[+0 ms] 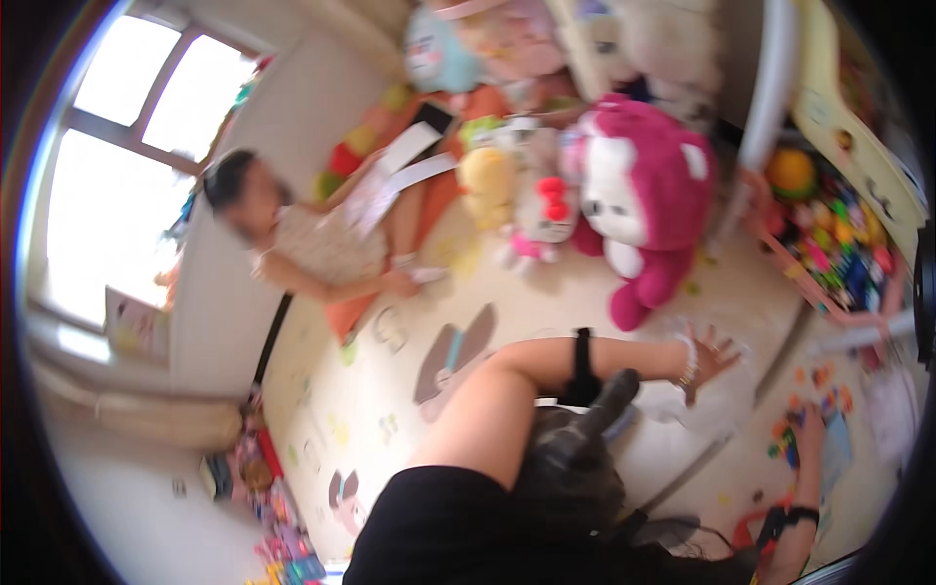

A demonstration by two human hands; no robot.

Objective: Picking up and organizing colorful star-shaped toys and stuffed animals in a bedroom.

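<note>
My left hand (711, 364) reaches out over the pale floor mat with its fingers spread and nothing in them. It wears a beaded bracelet and is over a crumpled, whitish translucent sheet or bag (720, 406). A black strap (583, 369) circles my left forearm. At the right, my right hand (809, 428) is down among small colourful toy pieces (784, 442). Blur hides whether its fingers hold one. A light blue flat thing (837, 446) lies beside it, and another black strap is on that forearm. A dark grey shape (578, 453), too blurred to name, is below my left forearm.
A magenta plush bear (647, 197) and a Hello Kitty plush (545, 219) sit ahead. A pink-rimmed bin (819, 296) of small toys stands right. Another person (322, 248) sits left on an orange mat (347, 314) with white sheets (409, 150). Toys (281, 512) line the wall.
</note>
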